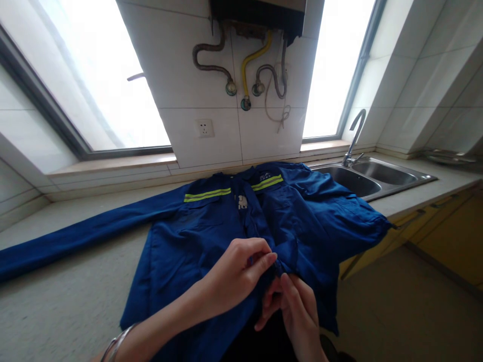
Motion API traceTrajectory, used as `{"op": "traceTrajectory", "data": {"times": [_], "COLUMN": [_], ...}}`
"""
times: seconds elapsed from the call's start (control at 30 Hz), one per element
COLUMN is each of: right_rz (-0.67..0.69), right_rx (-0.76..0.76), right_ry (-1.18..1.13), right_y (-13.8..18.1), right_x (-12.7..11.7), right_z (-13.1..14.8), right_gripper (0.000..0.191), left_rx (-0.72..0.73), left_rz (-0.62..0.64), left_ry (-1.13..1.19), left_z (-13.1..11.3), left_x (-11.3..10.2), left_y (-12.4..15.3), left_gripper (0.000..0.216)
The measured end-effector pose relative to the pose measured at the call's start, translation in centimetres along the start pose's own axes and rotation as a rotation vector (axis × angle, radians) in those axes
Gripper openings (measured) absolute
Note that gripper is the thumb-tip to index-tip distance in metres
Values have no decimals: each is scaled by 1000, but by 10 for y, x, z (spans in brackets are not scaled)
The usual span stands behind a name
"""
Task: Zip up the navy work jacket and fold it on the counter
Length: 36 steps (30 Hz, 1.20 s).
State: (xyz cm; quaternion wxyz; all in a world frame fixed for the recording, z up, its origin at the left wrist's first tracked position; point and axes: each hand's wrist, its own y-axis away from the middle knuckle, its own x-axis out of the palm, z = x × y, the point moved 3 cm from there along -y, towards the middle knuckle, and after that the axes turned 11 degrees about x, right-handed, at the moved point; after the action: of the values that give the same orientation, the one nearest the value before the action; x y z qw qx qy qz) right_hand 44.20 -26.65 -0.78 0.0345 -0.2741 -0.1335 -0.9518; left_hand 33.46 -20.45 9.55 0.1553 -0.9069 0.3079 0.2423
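A blue work jacket (184, 236) with yellow-green reflective strips across the chest lies spread over the counter, its front edges partly apart. One sleeve stretches out to the left; the right side of the cloth hangs past the counter's front edge. My left hand (245, 264), with a silvery bracelet on the wrist, pinches the jacket's front edge between thumb and fingers. Just below and to the right, my right hand (296, 306) grips the same edge, its fingertips close to those of the left. Whether a button or zipper sits between the fingers is hidden.
The pale countertop (94, 261) runs along a tiled wall. A double steel sink (392, 173) with a faucet (354, 138) stands at the right. Hoses (247, 65) hang beneath a wall-mounted heater (260, 15), and a socket (205, 128) is on the wall. Yellow cabinets (441, 226) are below the counter.
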Motion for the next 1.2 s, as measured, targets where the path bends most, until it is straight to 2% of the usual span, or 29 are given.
{"op": "traceTrajectory", "data": {"times": [0.27, 0.43, 0.6, 0.87, 1.1, 1.2], "right_rz": [-27, -117, -144, -91, -121, -110], "right_rx": [13, 26, 52, 44, 20, 21], "right_ry": [41, 90, 137, 155, 114, 103], "right_y": [1, 1, 1, 3, 1, -1], "right_x": [2, 4, 7, 6, 7, 6], "right_z": [4, 9, 12, 15, 11, 10], "right_gripper": [48, 50, 55, 51, 52, 52], "left_rx": [10, 9, 2, 16, 151, 154], "left_rz": [28, 59, 72, 98, 97, 106], "left_ry": [37, 36, 7, 32, -15, -14], "left_z": [2, 3, 3, 8, -2, -2], "left_x": [-1, 0, 2, 0, 1, 1], "left_y": [0, -1, -3, -3, -1, -3], "left_gripper": [34, 33, 31, 32, 29, 29]}}
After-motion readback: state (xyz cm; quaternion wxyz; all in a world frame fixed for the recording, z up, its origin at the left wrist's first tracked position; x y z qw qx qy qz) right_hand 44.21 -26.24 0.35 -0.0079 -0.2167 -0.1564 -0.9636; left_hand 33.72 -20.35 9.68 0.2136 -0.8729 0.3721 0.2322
